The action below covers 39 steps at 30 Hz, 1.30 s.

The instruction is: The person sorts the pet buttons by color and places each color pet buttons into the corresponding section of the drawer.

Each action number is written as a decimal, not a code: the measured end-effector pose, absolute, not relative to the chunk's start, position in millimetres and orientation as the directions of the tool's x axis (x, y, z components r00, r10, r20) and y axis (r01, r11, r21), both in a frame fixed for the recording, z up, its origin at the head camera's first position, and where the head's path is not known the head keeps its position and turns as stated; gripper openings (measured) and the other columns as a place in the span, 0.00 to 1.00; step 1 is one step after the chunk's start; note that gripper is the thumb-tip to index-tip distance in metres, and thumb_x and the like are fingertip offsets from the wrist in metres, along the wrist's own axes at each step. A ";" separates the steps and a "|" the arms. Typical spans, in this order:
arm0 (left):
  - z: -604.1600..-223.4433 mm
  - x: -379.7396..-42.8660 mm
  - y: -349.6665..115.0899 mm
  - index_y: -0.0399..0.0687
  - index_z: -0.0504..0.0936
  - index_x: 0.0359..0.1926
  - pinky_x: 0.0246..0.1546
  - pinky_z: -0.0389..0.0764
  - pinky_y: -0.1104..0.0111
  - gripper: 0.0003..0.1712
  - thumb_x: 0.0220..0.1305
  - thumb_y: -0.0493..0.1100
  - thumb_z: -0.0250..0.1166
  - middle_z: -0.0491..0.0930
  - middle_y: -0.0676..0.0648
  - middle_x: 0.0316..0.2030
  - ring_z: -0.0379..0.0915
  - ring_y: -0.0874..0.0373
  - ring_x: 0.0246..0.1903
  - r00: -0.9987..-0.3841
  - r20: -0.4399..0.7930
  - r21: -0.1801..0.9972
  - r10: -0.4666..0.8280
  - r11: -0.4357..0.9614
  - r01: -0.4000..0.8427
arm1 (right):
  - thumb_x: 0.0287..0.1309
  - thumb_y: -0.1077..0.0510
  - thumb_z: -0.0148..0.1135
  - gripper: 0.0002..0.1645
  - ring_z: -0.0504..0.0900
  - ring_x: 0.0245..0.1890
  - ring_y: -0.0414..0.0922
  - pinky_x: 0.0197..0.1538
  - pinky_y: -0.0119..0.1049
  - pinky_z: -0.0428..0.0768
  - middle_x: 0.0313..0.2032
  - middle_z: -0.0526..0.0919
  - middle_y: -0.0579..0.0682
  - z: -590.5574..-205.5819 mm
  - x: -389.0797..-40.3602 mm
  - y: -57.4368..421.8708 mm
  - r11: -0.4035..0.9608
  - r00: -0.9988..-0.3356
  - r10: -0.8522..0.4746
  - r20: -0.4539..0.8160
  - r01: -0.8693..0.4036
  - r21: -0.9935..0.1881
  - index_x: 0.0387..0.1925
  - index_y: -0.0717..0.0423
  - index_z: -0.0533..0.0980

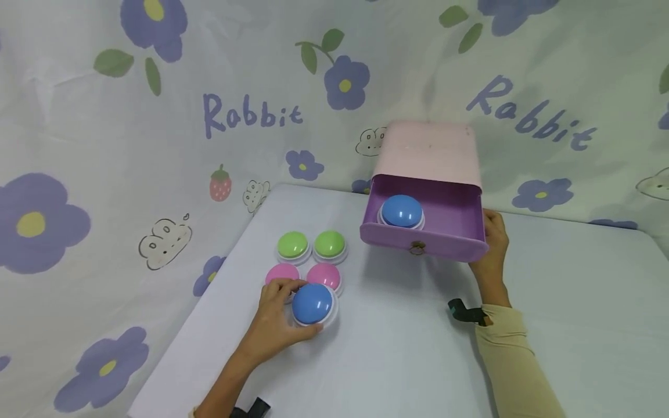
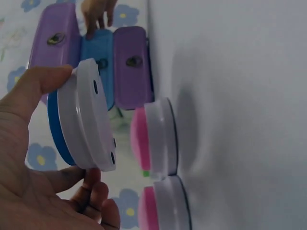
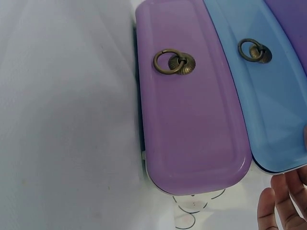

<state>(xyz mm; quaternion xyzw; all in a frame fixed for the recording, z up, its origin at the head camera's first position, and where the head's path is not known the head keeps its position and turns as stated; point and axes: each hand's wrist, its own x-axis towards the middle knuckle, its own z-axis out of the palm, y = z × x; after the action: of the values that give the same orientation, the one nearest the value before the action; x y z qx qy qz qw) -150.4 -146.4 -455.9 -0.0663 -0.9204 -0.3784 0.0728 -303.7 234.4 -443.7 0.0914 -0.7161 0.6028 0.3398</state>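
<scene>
My left hand (image 1: 277,319) grips a blue domed push button (image 1: 312,303) by its white round base, thumb on one side and fingers on the other. In the left wrist view this blue button (image 2: 79,115) is held above the table with its underside showing. My right hand (image 1: 491,244) is at the right side of a small drawer cabinet (image 1: 428,148), partly hidden behind the pulled-out purple top drawer (image 1: 449,244). In the right wrist view its fingers (image 3: 285,199) look extended near the end of the blue middle drawer (image 3: 273,96). Another blue button (image 1: 402,211) sits in the top drawer's left part.
Two green buttons (image 1: 292,246) stand in a row on the white table (image 1: 397,360). Two pink buttons (image 1: 324,276) stand nearer, partly covered by my left hand and its button. The purple bottom drawer (image 3: 192,115) is closed. A flower-patterned cloth (image 1: 251,157) hangs behind.
</scene>
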 end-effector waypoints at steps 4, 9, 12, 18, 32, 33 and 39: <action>-436.3 -160.1 -147.4 0.51 0.74 0.63 0.51 0.77 0.45 0.47 0.42 0.56 0.82 0.67 0.48 0.54 0.58 0.51 0.58 -0.982 0.177 0.706 0.060 0.688 0.169 | 0.63 0.77 0.55 0.14 0.71 0.45 0.32 0.48 0.26 0.70 0.44 0.71 0.40 -444.2 -302.8 234.5 0.293 -0.740 0.268 0.617 -0.547 -0.784 0.49 0.82 0.77; -412.2 -174.8 -145.9 0.48 0.72 0.66 0.51 0.77 0.42 0.46 0.45 0.52 0.81 0.65 0.45 0.57 0.58 0.47 0.61 -0.982 0.181 0.722 0.060 0.669 0.174 | 0.62 0.77 0.56 0.14 0.70 0.46 0.32 0.48 0.26 0.69 0.45 0.71 0.40 -447.5 -303.0 234.4 0.331 -0.727 0.252 0.639 -0.555 -0.763 0.49 0.81 0.77; -397.2 -183.4 -144.1 0.47 0.72 0.66 0.52 0.76 0.41 0.45 0.47 0.52 0.80 0.65 0.44 0.58 0.59 0.44 0.62 -0.981 0.181 0.726 0.065 0.665 0.177 | 0.62 0.77 0.57 0.14 0.70 0.47 0.32 0.48 0.25 0.69 0.45 0.71 0.41 -448.5 -302.6 233.5 0.355 -0.716 0.243 0.654 -0.562 -0.747 0.49 0.80 0.77; -365.3 -201.0 -134.9 0.50 0.72 0.66 0.55 0.74 0.41 0.44 0.49 0.56 0.78 0.64 0.44 0.61 0.59 0.44 0.62 -0.981 0.170 0.705 0.094 0.684 0.188 | 0.61 0.78 0.57 0.15 0.69 0.48 0.33 0.49 0.23 0.68 0.46 0.75 0.57 -446.5 -301.9 232.5 0.388 -0.693 0.224 0.685 -0.581 -0.715 0.49 0.81 0.77; -319.5 -236.3 -89.1 0.53 0.72 0.67 0.52 0.76 0.47 0.46 0.47 0.57 0.79 0.65 0.47 0.59 0.59 0.50 0.60 -0.974 0.161 0.726 0.161 0.649 0.227 | 0.58 0.78 0.59 0.17 0.70 0.47 0.39 0.46 0.22 0.67 0.47 0.75 0.74 -443.7 -302.2 232.8 0.434 -0.683 0.213 0.699 -0.575 -0.694 0.50 0.78 0.78; -316.5 -238.3 -85.7 0.53 0.72 0.66 0.52 0.77 0.48 0.45 0.47 0.57 0.79 0.65 0.47 0.59 0.59 0.50 0.60 -0.972 0.165 0.725 0.168 0.647 0.235 | 0.58 0.79 0.59 0.17 0.70 0.47 0.39 0.46 0.22 0.67 0.47 0.75 0.74 -443.6 -302.4 232.9 0.436 -0.681 0.219 0.699 -0.573 -0.694 0.50 0.78 0.78; -301.2 -250.0 -63.6 0.54 0.72 0.66 0.53 0.77 0.49 0.46 0.46 0.59 0.79 0.65 0.49 0.58 0.59 0.52 0.59 -0.962 0.179 0.719 0.208 0.640 0.272 | 0.55 0.81 0.58 0.18 0.70 0.46 0.38 0.45 0.21 0.68 0.47 0.75 0.74 -443.5 -302.7 232.9 0.433 -0.682 0.235 0.692 -0.564 -0.703 0.49 0.79 0.78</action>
<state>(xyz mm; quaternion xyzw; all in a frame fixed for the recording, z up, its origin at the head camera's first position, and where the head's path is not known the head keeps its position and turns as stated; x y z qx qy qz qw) -250.0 -63.6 -301.2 -0.1327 -0.9046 -0.4032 0.0396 -302.7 232.9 -443.5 0.1092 -0.7546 0.5213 0.3832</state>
